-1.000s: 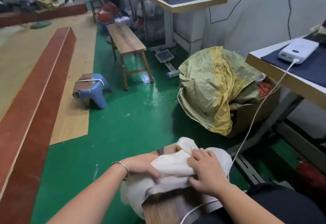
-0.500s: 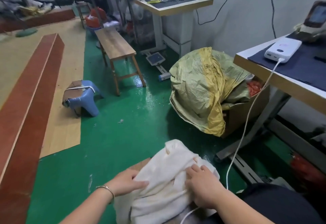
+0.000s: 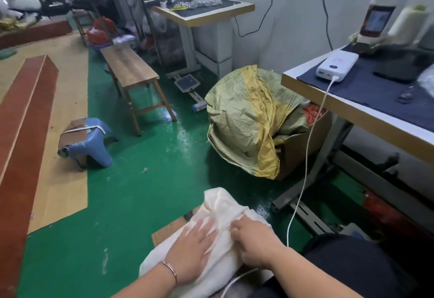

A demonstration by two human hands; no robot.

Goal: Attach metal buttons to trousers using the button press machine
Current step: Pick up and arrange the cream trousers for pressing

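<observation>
The cream trousers (image 3: pixel 220 206) lie bundled on a wooden bench end, left hand (image 3: pixel 192 248) spread flat on them, right hand (image 3: pixel 254 241) pinching a fold; soft, light, floppy cloth, best gathered by the waistband.

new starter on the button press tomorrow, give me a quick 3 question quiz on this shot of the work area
1. True or false: the left hand lies flat, fingers straight, on the cream trousers.
2. What is plugged into the white power bank on the table?
A. a white cable
B. a black cable
C. nothing
3. Fill in: the blue plastic stool on the floor has ______ strapped over its seat.

Key
1. True. The right hand meanwhile has its fingers curled into a fold of the fabric.
2. A, the white cable hangs down from the table edge towards the person.
3. Cardboard.
</observation>
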